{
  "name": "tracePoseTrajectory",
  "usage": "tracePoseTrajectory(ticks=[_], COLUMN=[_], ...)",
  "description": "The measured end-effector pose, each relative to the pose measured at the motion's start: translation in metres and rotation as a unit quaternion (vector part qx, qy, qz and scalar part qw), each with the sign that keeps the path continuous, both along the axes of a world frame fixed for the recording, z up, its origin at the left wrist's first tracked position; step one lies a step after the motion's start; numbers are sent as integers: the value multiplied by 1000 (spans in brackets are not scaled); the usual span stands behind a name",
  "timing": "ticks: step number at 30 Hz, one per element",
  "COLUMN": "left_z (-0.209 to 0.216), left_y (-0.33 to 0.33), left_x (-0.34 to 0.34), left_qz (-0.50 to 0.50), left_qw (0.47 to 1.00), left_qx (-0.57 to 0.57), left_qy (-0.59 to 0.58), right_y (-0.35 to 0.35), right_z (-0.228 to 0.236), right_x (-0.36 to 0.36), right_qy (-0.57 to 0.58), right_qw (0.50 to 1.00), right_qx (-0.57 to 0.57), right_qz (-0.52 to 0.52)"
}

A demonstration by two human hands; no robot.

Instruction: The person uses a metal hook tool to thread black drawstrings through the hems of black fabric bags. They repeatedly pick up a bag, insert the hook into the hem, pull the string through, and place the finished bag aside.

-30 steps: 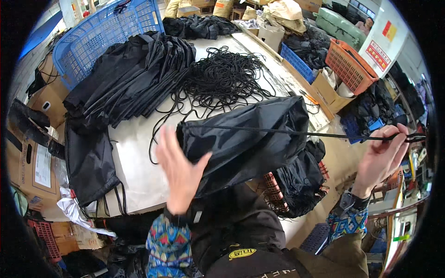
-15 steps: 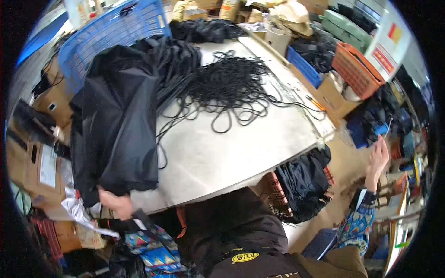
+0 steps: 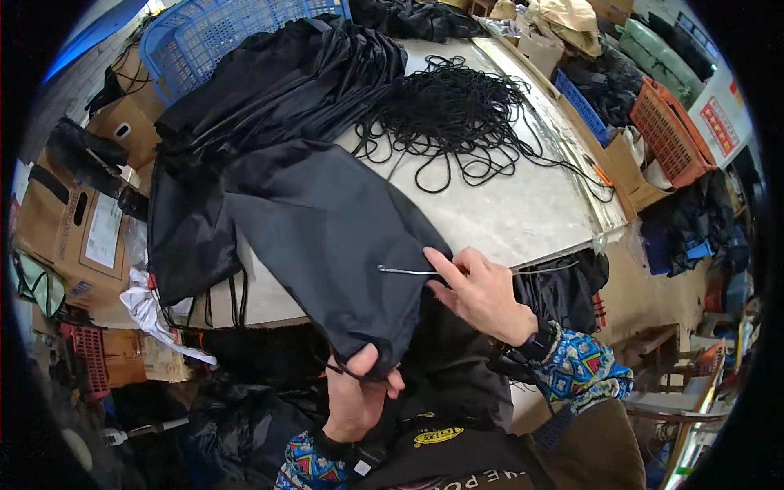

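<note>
My left hand (image 3: pixel 358 402) is closed on the gathered near end of a black fabric piece (image 3: pixel 327 224), perhaps a bag, thumb on top. The cloth stretches from the pile toward my lap. Over its right edge, my right hand (image 3: pixel 483 300) pinches a thin metal rod (image 3: pixel 404 271). The rod's small rounded tip lies over the cloth, pointing left, and its thin tail sticks out right of the hand. Behind, a pile of black fabric (image 3: pixel 278 90) covers the table's left side. A tangled heap of black cord (image 3: pixel 457 114) lies to its right.
The white table (image 3: pixel 523 212) has a raised strip along its right side, with an orange-handled tool (image 3: pixel 602 174) on it. A blue plastic basket (image 3: pixel 220 41) stands behind the pile. Cardboard boxes (image 3: pixel 69 233) crowd the left; an orange crate (image 3: pixel 674 135) stands at right.
My left hand has moved right, drawing one black fabric piece off the pile. My right hand has come in from the far right with the metal rod, now over the cloth.
</note>
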State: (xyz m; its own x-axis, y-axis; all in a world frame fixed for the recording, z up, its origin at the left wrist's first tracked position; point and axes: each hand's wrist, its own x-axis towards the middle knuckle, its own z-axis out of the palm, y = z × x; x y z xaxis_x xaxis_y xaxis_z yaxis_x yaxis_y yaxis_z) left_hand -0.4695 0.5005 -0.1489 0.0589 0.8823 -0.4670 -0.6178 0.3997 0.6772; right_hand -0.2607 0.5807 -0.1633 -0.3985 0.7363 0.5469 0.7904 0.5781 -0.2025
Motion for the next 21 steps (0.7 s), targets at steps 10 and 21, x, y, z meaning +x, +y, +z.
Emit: tracePoseTrajectory(ticks=[10, 21], left_z=[-7, -58], left_y=[-6, 2], left_x=[-10, -81], left_qz=[-36, -72], left_qw=[997, 977], left_qx=[30, -82], left_qy=[-54, 185], right_y=[-1, -22], right_z=[-12, -14], right_x=[-3, 45], right_qy=[-20, -39], right_qw=[1000, 996], right_qx=[-4, -75], right_qz=[17, 26])
